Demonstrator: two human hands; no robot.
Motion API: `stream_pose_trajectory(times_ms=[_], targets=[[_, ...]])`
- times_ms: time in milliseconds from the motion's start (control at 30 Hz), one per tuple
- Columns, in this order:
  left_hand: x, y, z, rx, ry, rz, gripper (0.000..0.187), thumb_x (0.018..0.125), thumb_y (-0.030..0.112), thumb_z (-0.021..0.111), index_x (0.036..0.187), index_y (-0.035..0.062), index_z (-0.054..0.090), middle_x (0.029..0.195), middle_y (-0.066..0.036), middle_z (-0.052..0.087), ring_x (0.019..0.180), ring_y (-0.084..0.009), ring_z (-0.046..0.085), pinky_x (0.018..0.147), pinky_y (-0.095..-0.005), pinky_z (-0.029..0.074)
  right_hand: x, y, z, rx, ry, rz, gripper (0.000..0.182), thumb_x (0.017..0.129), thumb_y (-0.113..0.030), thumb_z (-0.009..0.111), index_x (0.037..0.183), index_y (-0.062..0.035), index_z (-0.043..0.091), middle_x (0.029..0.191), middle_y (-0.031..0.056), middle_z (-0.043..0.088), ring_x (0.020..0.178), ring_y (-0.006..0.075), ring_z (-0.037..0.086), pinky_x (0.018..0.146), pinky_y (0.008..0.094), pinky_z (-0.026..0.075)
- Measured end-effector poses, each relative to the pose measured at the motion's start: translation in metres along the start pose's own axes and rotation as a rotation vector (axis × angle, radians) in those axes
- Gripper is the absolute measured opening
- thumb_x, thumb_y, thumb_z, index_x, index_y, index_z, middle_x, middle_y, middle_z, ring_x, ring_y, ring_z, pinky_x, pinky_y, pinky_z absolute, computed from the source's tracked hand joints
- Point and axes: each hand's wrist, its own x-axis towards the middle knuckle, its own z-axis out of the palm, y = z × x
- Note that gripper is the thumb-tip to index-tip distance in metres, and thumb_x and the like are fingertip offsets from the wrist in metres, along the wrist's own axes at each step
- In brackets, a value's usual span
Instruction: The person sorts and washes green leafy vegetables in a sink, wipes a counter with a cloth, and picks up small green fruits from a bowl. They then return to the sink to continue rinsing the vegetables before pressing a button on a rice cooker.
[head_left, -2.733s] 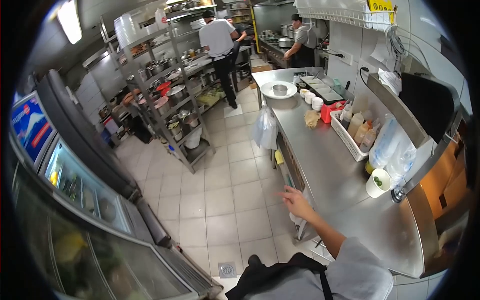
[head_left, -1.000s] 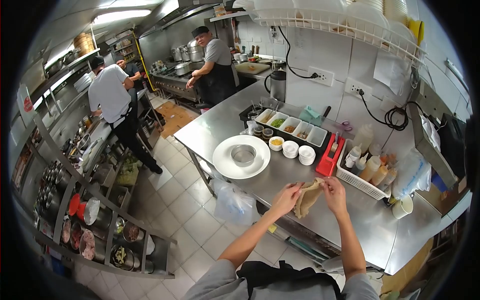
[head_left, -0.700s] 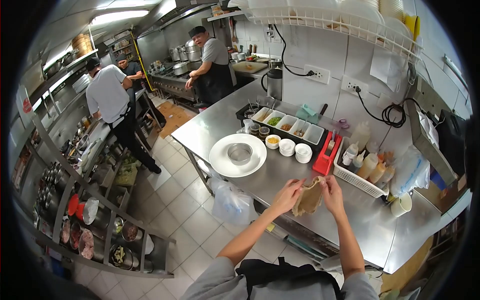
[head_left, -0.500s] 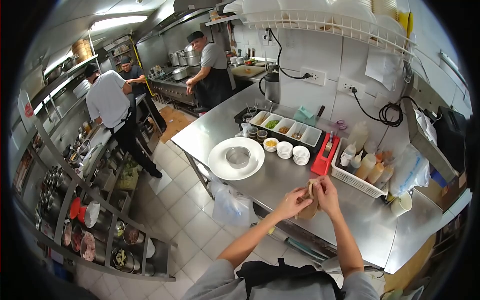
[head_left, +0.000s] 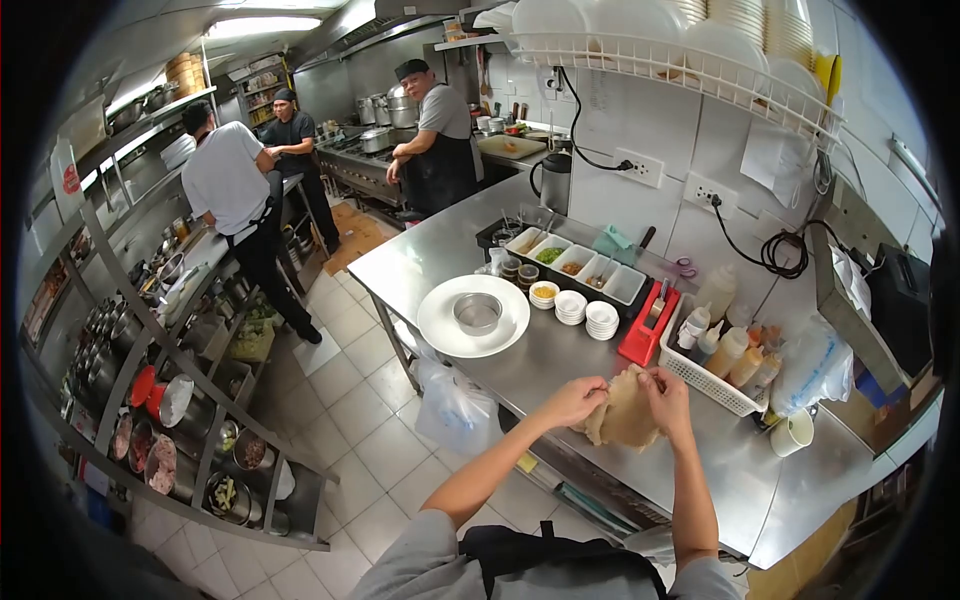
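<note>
In the head view, a thin, light-brown sheet [head_left: 630, 418] with ragged edges hangs spread between both hands, over the near side of the steel table. Its left upper edge is pinched by my left hand [head_left: 574, 402]. Closed on the upper right corner is my right hand [head_left: 666, 402]. Left of them a large white plate [head_left: 440, 335] carries a round metal ring [head_left: 477, 312]. Just beyond the hands are a red tape dispenser [head_left: 640, 340] and a white basket [head_left: 708, 384] of squeeze bottles.
A row of topping tubs [head_left: 625, 288] lies along the back, with stacked small white bowls [head_left: 601, 320] before it. A plastic bag [head_left: 455, 405] hangs at the table's front edge. Three people stand at the left and back; a steel rack [head_left: 165, 385] holds pots.
The brown sheet was bunched between my fingers and is now opened out wider. My left hand has moved left, away from my right, and my right hand slightly down. The view has shifted slightly.
</note>
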Motion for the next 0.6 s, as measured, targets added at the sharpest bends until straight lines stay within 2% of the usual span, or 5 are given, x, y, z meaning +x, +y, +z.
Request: stream_pose_trajectory(times_ms=[267, 333, 367, 433, 600], targets=[[0.01, -0.036, -0.016, -1.461, -0.322, -0.048, 0.026, 0.089, 0.027, 0.041, 0.102, 0.0079, 0.052, 0.094, -0.002, 0.056, 0.083, -0.0109, 0.054, 0.073, -0.0259, 0.045, 0.009, -0.036, 0.01, -0.025, 0.191, -0.345, 0.023, 0.086, -0.016, 0.051, 0.103, -0.0027, 0.06, 0.093, 0.0131, 0.061, 0.085, 0.0247, 0.057, 0.077, 0.0337, 0.044], [0.009, 0.013, 0.007, -1.071, 0.551, -0.012, 0.026, 0.089, 0.025, 0.041, 0.104, 0.0064, 0.052, 0.089, -0.003, 0.055, 0.079, -0.0125, 0.056, 0.069, -0.027, 0.047, -0.01, -0.052, 0.021, -0.079, -0.064, -0.068, 0.04, 0.086, -0.017, 0.051, 0.119, 0.0039, 0.045, 0.103, 0.0231, 0.055, 0.099, 0.0311, 0.05, 0.088, 0.0376, 0.039], [0.016, -0.019, 0.028, -1.135, 0.471, 0.094, 0.026, 0.089, 0.025, 0.041, 0.104, 0.0067, 0.052, 0.089, -0.003, 0.055, 0.08, -0.0138, 0.057, 0.07, -0.0278, 0.047, -0.022, -0.02, 0.061, -0.254, 0.395, -0.447, 0.037, 0.088, -0.023, 0.049, 0.112, 0.0053, 0.047, 0.097, 0.0181, 0.057, 0.095, 0.0288, 0.051, 0.086, 0.0381, 0.039], [0.01, -0.041, 0.075, -1.158, 0.401, 0.106, 0.028, 0.09, 0.027, 0.041, 0.105, 0.0063, 0.051, 0.091, -0.004, 0.055, 0.084, -0.0156, 0.056, 0.074, -0.0289, 0.046, -0.05, -0.06, 0.075, 0.878, 0.301, 0.053, 0.033, 0.088, -0.032, 0.049, 0.096, 0.0003, 0.051, 0.088, 0.0061, 0.058, 0.083, 0.019, 0.055, 0.075, 0.0325, 0.045], [0.007, 0.073, 0.124, 0.127, 0.245, -0.476, 0.035, 0.09, 0.03, 0.041, 0.113, 0.0029, 0.044, 0.1, -0.008, 0.05, 0.099, -0.0183, 0.049, 0.086, -0.0304, 0.039, -0.058, -0.01, 0.032, 1.207, 0.073, 0.596, 0.037, 0.083, -0.04, 0.057, 0.091, -0.0042, 0.051, 0.073, -0.0037, 0.054, 0.058, 0.005, 0.049, 0.053, 0.0206, 0.042]])
